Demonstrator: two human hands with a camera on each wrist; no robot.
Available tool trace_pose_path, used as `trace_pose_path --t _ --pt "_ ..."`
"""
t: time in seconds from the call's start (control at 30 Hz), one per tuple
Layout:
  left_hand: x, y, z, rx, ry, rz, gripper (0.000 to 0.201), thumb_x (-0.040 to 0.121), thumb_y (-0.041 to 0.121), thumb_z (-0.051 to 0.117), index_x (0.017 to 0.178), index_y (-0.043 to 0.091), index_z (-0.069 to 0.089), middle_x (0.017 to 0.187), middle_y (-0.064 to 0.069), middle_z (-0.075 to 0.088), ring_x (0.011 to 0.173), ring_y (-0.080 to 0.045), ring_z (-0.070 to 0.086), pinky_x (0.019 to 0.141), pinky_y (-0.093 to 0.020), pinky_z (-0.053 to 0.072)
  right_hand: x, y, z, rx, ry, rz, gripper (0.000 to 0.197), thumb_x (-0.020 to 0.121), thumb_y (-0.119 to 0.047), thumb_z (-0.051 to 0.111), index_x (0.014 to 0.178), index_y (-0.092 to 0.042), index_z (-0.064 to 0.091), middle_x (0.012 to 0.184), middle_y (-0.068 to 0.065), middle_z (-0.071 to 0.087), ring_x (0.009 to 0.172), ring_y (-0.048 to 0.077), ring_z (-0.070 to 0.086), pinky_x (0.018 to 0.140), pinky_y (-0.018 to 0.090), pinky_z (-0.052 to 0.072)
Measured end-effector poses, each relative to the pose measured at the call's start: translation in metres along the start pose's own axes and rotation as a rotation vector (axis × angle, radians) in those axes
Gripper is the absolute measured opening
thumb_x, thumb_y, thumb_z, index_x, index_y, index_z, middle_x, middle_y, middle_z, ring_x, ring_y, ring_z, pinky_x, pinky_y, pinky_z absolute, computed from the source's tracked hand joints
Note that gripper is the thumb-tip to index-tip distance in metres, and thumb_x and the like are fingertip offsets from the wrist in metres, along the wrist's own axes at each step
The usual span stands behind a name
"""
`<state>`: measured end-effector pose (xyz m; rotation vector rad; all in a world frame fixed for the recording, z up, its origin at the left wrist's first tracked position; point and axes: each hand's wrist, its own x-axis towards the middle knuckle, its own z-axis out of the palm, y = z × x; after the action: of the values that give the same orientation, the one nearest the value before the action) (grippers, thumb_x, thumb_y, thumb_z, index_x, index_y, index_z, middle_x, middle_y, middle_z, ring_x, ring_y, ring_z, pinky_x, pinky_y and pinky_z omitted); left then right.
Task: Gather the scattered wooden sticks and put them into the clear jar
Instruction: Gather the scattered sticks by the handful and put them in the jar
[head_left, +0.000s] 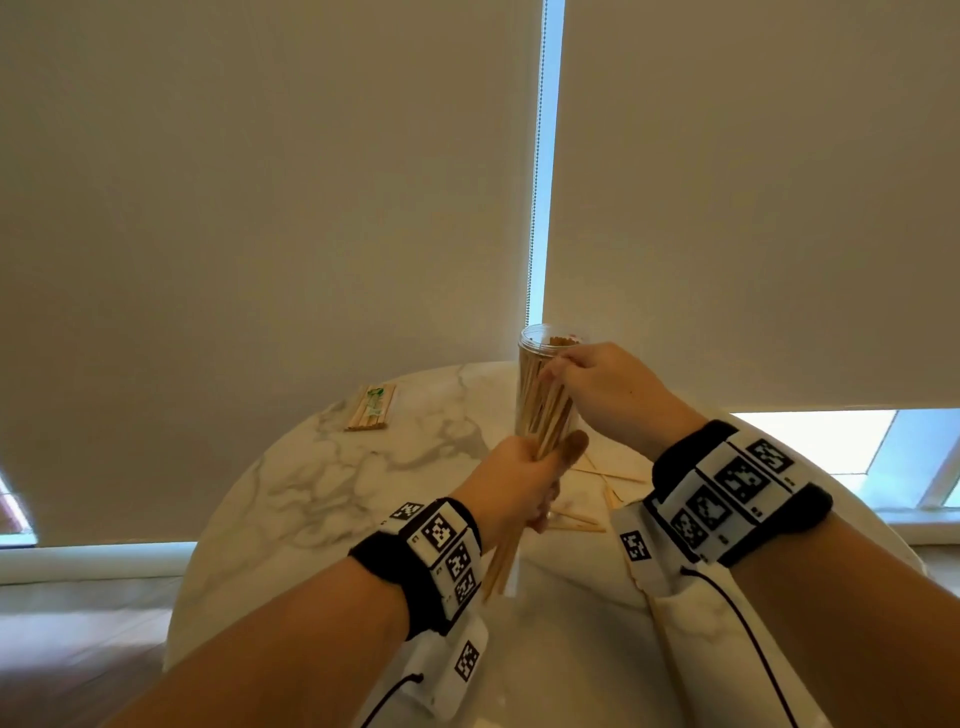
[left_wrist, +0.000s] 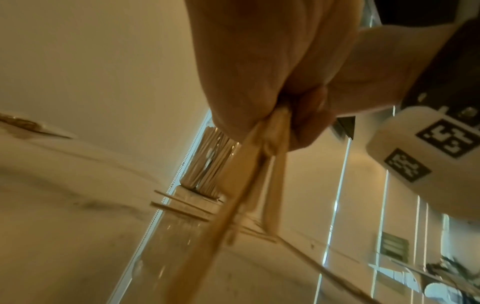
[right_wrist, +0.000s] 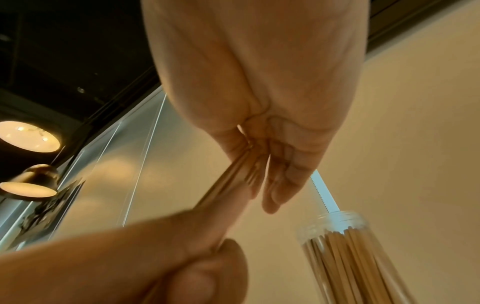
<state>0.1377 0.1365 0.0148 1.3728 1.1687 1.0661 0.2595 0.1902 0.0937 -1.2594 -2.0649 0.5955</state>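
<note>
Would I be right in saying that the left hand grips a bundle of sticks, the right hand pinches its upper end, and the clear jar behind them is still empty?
Not quite: the clear jar is not empty; the head and right wrist views show it packed with sticks. The rest holds: the left hand grips the bundle of sticks and the right hand pinches its upper end.

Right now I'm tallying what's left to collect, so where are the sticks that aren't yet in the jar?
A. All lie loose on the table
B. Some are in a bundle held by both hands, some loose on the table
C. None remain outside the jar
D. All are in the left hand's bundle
B: the left hand grips a bundle of sticks whose top the right hand pinches, and loose sticks lie on the table beside the jar.
</note>
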Motion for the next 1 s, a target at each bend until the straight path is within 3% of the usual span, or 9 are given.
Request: trace_pose_path --t 0.13,0.23,0.37,0.43,0.63,0.73,0.83,0.93,1.0 --pt "0.010 0.006 -0.008 -0.141 0.064 -0.012 0.033 0.101 0.040 0.054 0.080 0.015 0.047 0.055 0.003 0.037 0.044 -0.010 0.029 0.043 -0.024 0.031 -0.002 0.003 0.012 0.105 -0.104 0.021 0.031 0.101 -0.044 0.046 0.113 -0.021 0.064 0.099 -0.002 0.069 0.091 0.015 0.066 0.079 0.031 0.054" --pt "0.021 0.014 -0.020 -0.262 0.188 0.081 0.037 0.101 0.048 0.050 0.083 0.016 0.052 0.057 0.006 0.039 0.046 -0.009 0.033 0.045 -0.024 0.035 -0.006 0.008 0.019 0.285 -0.045 0.052 0.052 0.091 -0.067 0.050 0.129 -0.031 0.051 0.107 -0.001 0.070 0.094 0.018 0.070 0.087 0.045 0.058" --pt "0.040 0.032 -0.046 -0.527 0.397 0.197 0.032 0.102 0.045 0.049 0.087 0.017 0.045 0.060 0.005 0.035 0.048 -0.009 0.031 0.046 -0.024 0.034 -0.020 0.013 0.030 0.265 -0.426 0.265 0.070 0.082 -0.054 0.072 0.140 -0.029 0.040 0.105 0.001 0.071 0.090 0.019 0.073 0.081 0.035 0.062" --pt "0.049 0.037 -0.055 -0.649 0.480 0.254 0.029 0.103 0.041 0.049 0.088 0.016 0.044 0.060 0.005 0.033 0.048 -0.008 0.030 0.047 -0.024 0.036 -0.021 0.018 0.044 0.279 -0.605 0.338 0.065 0.082 -0.037 0.079 0.135 -0.025 0.044 0.103 0.005 0.073 0.083 0.019 0.073 0.080 0.034 0.062" --pt "0.067 0.030 -0.050 -0.715 0.486 0.299 0.022 0.106 0.036 0.045 0.098 0.016 0.049 0.063 0.001 0.046 0.054 -0.013 0.047 0.062 -0.032 0.052 0.011 0.025 0.062 0.531 -0.326 0.255 0.027 0.080 -0.026 0.077 0.092 -0.012 0.057 0.072 0.002 0.048 0.063 0.015 0.043 0.061 0.031 0.041" --pt "0.074 0.027 -0.045 -0.619 0.414 0.286 0.025 0.105 0.040 0.043 0.099 0.018 0.052 0.073 -0.004 0.059 0.068 -0.018 0.059 0.066 -0.034 0.053 0.022 0.024 0.057 0.451 -0.250 0.198 0.026 0.078 -0.031 0.077 0.085 -0.011 0.063 0.068 0.003 0.050 0.062 0.017 0.045 0.063 0.033 0.039" --pt "0.081 0.025 -0.037 -0.530 0.321 0.271 0.030 0.106 0.040 0.041 0.112 0.012 0.052 0.088 -0.008 0.067 0.077 -0.021 0.063 0.071 -0.034 0.055 0.025 0.025 0.049 0.450 -0.213 0.153 0.017 0.080 -0.022 0.071 0.077 -0.008 0.062 0.065 0.006 0.049 0.057 0.017 0.043 0.057 0.030 0.037" --pt "0.085 0.022 -0.033 -0.500 0.230 0.230 0.047 0.106 0.043 0.039 0.122 0.004 0.058 0.101 -0.010 0.070 0.080 -0.020 0.068 0.068 -0.031 0.057 0.026 0.025 0.041 0.389 -0.235 0.142 0.012 0.082 -0.020 0.067 0.089 -0.013 0.059 0.069 0.005 0.053 0.055 0.014 0.045 0.050 0.027 0.039" --pt "0.087 0.020 -0.032 -0.514 0.194 0.225 0.049 0.106 0.041 0.039 0.117 0.001 0.065 0.106 -0.012 0.072 0.093 -0.023 0.071 0.080 -0.033 0.059 0.029 0.029 0.038 0.311 -0.155 0.133 0.033 0.083 -0.027 0.069 0.110 -0.023 0.051 0.079 0.000 0.061 0.053 0.008 0.050 0.046 0.019 0.040"
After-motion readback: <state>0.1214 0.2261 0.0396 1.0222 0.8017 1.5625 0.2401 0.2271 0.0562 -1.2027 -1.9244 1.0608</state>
